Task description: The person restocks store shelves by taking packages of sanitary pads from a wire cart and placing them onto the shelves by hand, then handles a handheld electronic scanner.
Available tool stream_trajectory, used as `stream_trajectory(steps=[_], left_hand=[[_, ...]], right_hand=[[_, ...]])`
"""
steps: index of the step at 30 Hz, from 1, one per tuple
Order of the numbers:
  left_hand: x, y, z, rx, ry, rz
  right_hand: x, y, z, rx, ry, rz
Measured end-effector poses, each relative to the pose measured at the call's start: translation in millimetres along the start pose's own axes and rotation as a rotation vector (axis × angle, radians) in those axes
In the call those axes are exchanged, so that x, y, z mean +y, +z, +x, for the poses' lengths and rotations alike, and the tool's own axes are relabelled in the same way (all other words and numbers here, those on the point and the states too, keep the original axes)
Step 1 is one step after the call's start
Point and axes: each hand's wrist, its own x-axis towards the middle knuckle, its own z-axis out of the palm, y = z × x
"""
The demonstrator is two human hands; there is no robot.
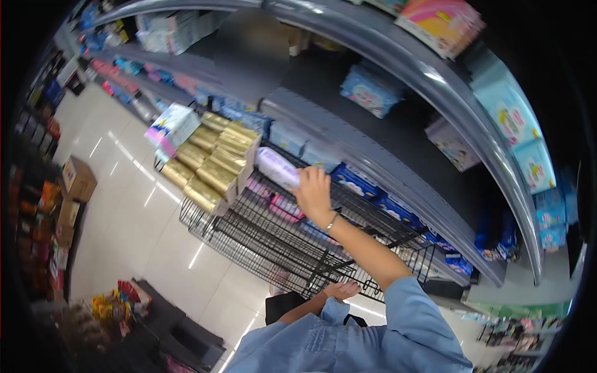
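My right hand stretches forward over the black wire shopping cart, its fingers closed on the near end of a lilac soft pack. Just beyond, at the cart's far end, sit several gold packs in stacked rows. Beside them is a white, blue and pink box. Low and close to my body, my left hand is by the cart's near edge, fingers loosely extended; I see nothing in it. Pink packs show through the wire below the lilac pack.
Grey store shelving runs along the right, with blue packs on its lower level and a light-blue pack higher up. Pale floor tiles lie left of the cart. Cardboard boxes and a dark display stand border the aisle.
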Motion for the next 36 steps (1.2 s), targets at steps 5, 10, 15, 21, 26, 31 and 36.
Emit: stream_trajectory(steps=[5, 10, 15, 21, 26, 31, 36], left_hand=[[-5, -5, -4, -0.056, 0.019, -0.057], [-7, -12, -1, -0.155, 0.022, -0.106], [-7, -7, -3, -0.114, 0.015, -0.119], [-8, -2, -4, -0.144, -0.028, -0.031], [1, -18, 13, -0.152, -0.232, -0.052], [6, -76, 46, -0.361, -0.345, -0.136], [-33, -133, 5, -0.140, -0.473, -0.161]], right_hand=[[13, -50, -28, -0.009, 0.014, 0.393], [56, -184, -63, 0.002, 0.068, 0.479], [145, -303, -78, 0.139, 0.306, 0.356], [317, -338, -80, 0.065, 0.463, 0.344], [397, -321, -66, 0.038, 0.308, 0.107], [426, -290, -63, 0.105, 0.131, -0.181], [334, -270, -79, 0.553, 0.004, -0.374]])
